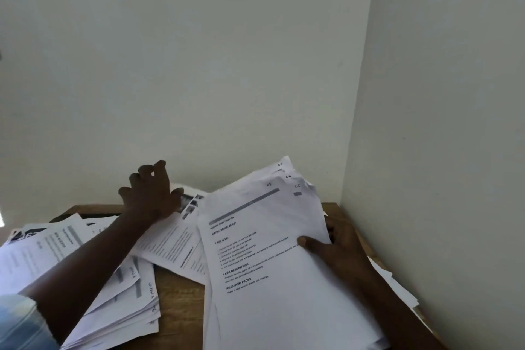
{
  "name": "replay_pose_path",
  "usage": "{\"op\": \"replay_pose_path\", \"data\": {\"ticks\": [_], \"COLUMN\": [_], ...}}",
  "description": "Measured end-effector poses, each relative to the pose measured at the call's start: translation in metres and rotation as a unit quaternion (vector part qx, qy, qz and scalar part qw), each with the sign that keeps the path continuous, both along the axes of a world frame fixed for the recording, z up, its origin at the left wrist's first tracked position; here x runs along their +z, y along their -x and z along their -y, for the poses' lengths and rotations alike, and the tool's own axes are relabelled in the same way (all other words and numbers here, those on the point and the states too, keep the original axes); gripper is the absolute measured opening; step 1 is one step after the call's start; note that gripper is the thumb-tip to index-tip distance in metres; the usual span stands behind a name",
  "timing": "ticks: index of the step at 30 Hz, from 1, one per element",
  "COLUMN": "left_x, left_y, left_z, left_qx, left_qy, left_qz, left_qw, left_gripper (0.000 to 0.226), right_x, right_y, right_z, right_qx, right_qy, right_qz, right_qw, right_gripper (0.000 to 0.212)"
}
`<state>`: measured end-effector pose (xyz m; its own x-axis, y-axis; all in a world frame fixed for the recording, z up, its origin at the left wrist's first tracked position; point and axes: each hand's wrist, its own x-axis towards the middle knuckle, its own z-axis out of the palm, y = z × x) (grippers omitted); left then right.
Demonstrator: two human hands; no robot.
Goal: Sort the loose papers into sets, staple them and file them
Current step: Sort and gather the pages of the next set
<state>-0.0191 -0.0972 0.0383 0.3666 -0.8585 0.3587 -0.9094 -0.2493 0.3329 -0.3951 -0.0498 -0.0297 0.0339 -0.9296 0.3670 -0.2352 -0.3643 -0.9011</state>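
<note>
My right hand (338,244) pinches the paper stack (270,264) at its right edge, on the table's (179,287) right side. The sheets look thin, floppy and slidy, so I'd grip the edges firmly. My left hand (150,196) is spread open over another sheet (176,241).

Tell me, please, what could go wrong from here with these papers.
1. The right hand grips the fanned stack at one edge only. Its top corners are already uneven, so sheets may slide out.
2. The left pile is loosely splayed and the left forearm passes over it, so the arm might drag sheets across the table.
3. The left hand reaches to a far sheet that lies partly under the stack, so sets could get mixed.
</note>
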Motion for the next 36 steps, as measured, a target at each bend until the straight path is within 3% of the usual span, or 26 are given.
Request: {"op": "replay_pose_path", "data": {"ticks": [1,3,4,6,7,9,11,14,17,20,23,29,31,33,36], "left_x": [-0.007,-0.011,-0.009,-0.001,0.006,0.017,0.029,0.043,0.026,-0.018,-0.031,0.006,-0.015,-0.039,-0.041], "left_y": [0.005,0.021,0.033,0.062,0.075,0.095,0.108,0.117,0.121,0.126,0.136,0.143,0.147,0.15,0.146], "left_z": [-0.003,-0.016,-0.024,-0.053,-0.067,-0.084,-0.09,-0.087,-0.081,-0.078,-0.074,-0.071,-0.076,-0.077,-0.068], "left_qx": [-0.006,-0.085,-0.141,-0.247,-0.291,-0.337,-0.352,-0.35,-0.322,-0.294,-0.283,-0.305,-0.309,-0.302,-0.286], "left_qy": [0.037,0.106,0.123,0.088,0.072,0.092,0.145,0.218,0.251,0.208,0.205,0.289,0.273,0.228,0.236], "left_qz": [-0.002,-0.119,-0.22,-0.424,-0.484,-0.551,-0.567,-0.506,-0.488,-0.461,-0.431,-0.415,-0.427,-0.421,-0.406], "left_qw": [0.999,0.984,0.957,0.867,0.822,0.758,0.731,0.758,0.771,0.811,0.832,0.807,0.804,0.825,0.835], "left_gripper": [0.074,0.068,0.062,0.051,0.053,0.063,0.06,0.034,0.04,0.04,0.031,0.022,0.024,0.029,0.03], "right_x": [0.001,0.007,0.012,0.026,0.035,0.053,0.072,0.098,0.094,0.049,0.033,0.065,0.04,0.017,0.021], "right_y": [0.001,0.002,0.003,0.003,0.002,0.001,-0.001,-0.006,-0.017,-0.033,-0.039,-0.037,-0.044,-0.051,-0.051], "right_z": [0.0,-0.002,-0.004,-0.01,-0.011,-0.013,-0.014,-0.019,-0.025,-0.029,-0.029,-0.024,-0.025,-0.029,-0.028], "right_qx": [-0.005,-0.019,-0.025,-0.041,-0.055,-0.078,-0.097,-0.12,-0.16,-0.179,-0.178,-0.214,-0.216,-0.215,-0.216], "right_qy": [-0.002,0.001,0.006,0.026,0.043,0.077,0.114,0.174,0.216,0.176,0.151,0.198,0.164,0.128,0.149], "right_qz": [0.028,0.094,0.125,0.175,0.192,0.215,0.222,0.193,0.141,0.107,0.107,0.159,0.174,0.163,0.145], "right_qw": [1.0,0.995,0.992,0.983,0.979,0.971,0.964,0.958,0.953,0.962,0.967,0.943,0.947,0.954,0.954], "right_gripper": [0.02,0.024,0.026,0.022,0.019,0.016,0.021,0.024,0.016,0.036,0.038,0.029,0.042,0.058,0.037]}}
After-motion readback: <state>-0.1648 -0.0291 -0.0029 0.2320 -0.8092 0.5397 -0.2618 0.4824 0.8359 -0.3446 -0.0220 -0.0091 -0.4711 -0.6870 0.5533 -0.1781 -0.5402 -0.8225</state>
